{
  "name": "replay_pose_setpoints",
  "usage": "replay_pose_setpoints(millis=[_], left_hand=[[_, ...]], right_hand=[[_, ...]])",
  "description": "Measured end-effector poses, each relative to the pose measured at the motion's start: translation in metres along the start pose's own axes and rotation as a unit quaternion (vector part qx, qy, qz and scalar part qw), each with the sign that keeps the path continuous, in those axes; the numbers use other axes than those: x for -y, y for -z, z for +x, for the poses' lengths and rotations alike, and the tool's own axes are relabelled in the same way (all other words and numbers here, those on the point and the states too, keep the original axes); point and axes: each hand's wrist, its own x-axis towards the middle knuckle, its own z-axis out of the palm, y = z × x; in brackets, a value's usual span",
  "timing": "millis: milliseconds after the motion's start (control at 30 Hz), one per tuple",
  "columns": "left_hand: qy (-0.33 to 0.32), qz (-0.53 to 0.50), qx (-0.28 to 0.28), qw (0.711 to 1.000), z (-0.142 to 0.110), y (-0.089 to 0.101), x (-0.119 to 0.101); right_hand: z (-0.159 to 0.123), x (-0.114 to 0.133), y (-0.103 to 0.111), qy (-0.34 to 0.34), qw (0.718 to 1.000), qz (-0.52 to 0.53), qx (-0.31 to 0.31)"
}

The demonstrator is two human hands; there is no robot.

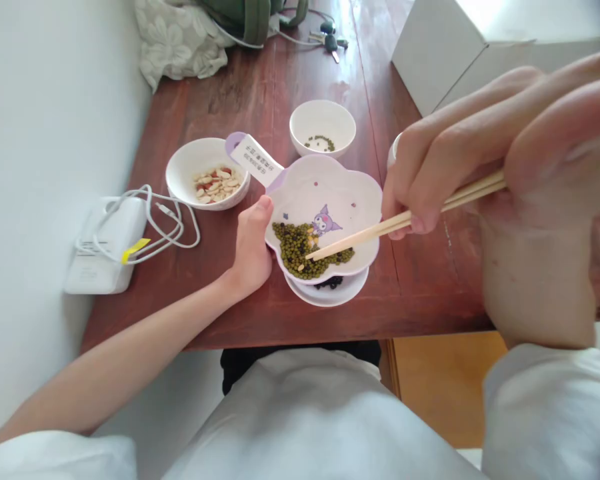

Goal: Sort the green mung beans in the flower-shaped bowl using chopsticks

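My left hand (254, 250) grips the rim of a flower-shaped bowl (347, 183) with a lilac edge and a labelled handle, tilted toward me. Green mung beans (295, 250) are pooled in its lower part, with a few darker and yellowish pieces among them. In my right hand (460, 160) is a pair of chopsticks (380, 230), their tips close together down at the beans. Whether the tips pinch anything is too small to tell. Partly hidden under the flower-shaped bowl, a white dish (325, 297) holds black beans (330, 283).
A white bowl of nut pieces (177, 170) stands at left, and another white bowl (323, 113) with some green beans stands behind. A white charger with a coiled cable (100, 273) lies by the wall. Keys (331, 43), a green bag (240, 20) and a white box (435, 60) sit farther back.
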Motion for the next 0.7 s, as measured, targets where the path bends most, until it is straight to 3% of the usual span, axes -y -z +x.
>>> replay_pose_setpoints(millis=[33, 67, 167, 267, 333, 467, 533, 700], left_hand=[[-0.005, -0.008, 0.003, 1.000, 0.000, 0.000, 0.000], [-0.012, -0.019, 0.008, 1.000, -0.001, -0.001, 0.000], [-0.025, -0.035, 0.004, 0.999, -0.001, -0.003, 0.000], [-0.029, -0.042, -0.008, 0.999, -0.002, -0.004, -0.001], [-0.023, -0.039, -0.010, 0.999, -0.002, -0.005, -0.003], [-0.012, -0.016, -0.012, 1.000, -0.002, -0.006, -0.008], [-0.017, -0.002, -0.017, 1.000, -0.002, -0.008, -0.011], [-0.036, 0.003, -0.014, 0.999, -0.002, -0.012, -0.018]], right_hand=[[0.003, -0.003, 0.004, 0.006, 0.997, 0.012, 0.073], [0.005, -0.006, 0.008, 0.037, 0.994, 0.033, 0.098], [0.008, -0.010, 0.015, 0.055, 0.993, 0.034, 0.094], [0.002, -0.006, 0.011, 0.014, 0.997, -0.004, 0.078], [-0.007, -0.003, 0.004, -0.024, 0.998, -0.021, -0.056], [-0.032, -0.013, -0.007, -0.099, 0.985, -0.011, -0.142], [-0.044, -0.029, -0.011, -0.007, 0.976, 0.002, -0.218], [-0.056, -0.069, -0.024, 0.017, 0.937, 0.096, -0.335]])
